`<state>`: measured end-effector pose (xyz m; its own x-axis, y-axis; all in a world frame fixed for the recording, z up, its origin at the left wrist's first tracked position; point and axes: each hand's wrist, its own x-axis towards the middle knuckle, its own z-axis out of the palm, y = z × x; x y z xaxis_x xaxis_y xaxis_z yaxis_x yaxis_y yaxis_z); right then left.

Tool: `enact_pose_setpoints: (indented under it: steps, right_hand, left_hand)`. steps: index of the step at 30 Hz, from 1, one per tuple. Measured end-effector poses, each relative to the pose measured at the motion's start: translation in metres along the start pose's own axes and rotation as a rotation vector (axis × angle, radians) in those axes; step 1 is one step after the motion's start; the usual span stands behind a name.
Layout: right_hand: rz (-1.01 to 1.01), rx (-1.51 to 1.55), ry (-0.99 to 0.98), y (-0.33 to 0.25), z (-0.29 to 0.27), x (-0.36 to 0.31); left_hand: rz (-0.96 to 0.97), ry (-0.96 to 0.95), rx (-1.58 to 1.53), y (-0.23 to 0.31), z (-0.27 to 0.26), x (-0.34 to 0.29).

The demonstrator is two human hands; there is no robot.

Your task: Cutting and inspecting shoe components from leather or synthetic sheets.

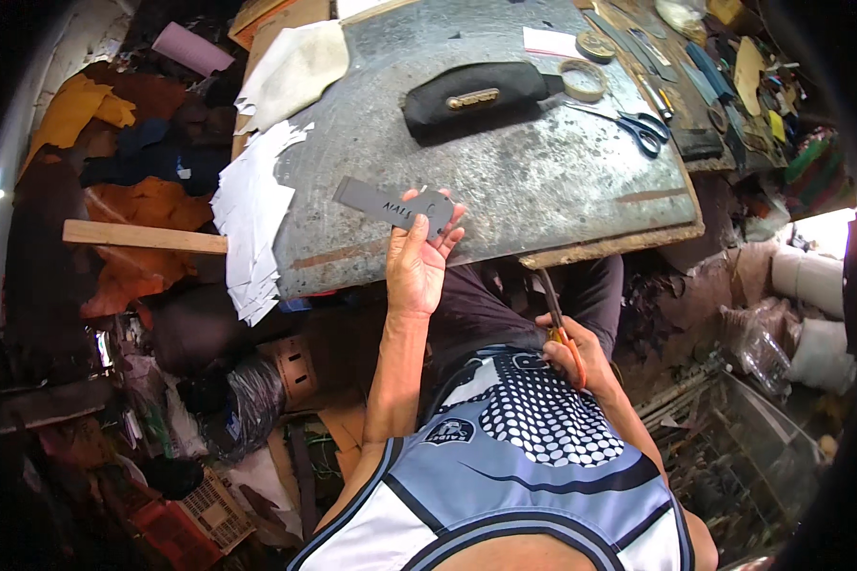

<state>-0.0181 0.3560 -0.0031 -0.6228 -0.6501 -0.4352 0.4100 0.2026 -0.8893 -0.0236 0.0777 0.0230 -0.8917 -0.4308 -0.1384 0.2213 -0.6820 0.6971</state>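
Observation:
My left hand (418,266) is closed on a flat grey template piece (376,202) with dark handwriting on it, thumb on top and fingers beneath. It holds the piece just above the near part of the metal-topped table (533,209). In my right hand (581,350) is a pair of orange-handled scissors (569,354), held low by my lap with the dark blades pointing up toward the table's front edge. The blades look closed together. Farther back on the table lies a black pouch (476,100) with a metal plate on its front.
Dark-handled scissors (646,133) and a tape roll (583,81) lie at the table's right. White paper sheets (257,219) overhang its left edge, near a wooden bar (143,236). Leather pieces (143,228) are heaped at left. Tools crowd a board (705,76) at far right.

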Motion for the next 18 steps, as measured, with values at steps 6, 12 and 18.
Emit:
enact_pose_setpoints:
  steps: [6, 12, 18]
  right_hand:
    - [-0.229, -0.256, 0.072, -0.044, 0.012, 0.016]
    - [-0.219, -0.323, 0.010, -0.046, 0.021, 0.029]
    - [-0.279, -0.396, -0.105, -0.037, 0.037, 0.029]
  left_hand:
    - [0.243, 0.093, -0.012, 0.045, -0.016, 0.014]
    - [0.412, 0.141, -0.096, 0.082, -0.022, 0.009]
    - [0.456, 0.209, -0.119, 0.091, -0.021, 0.005]
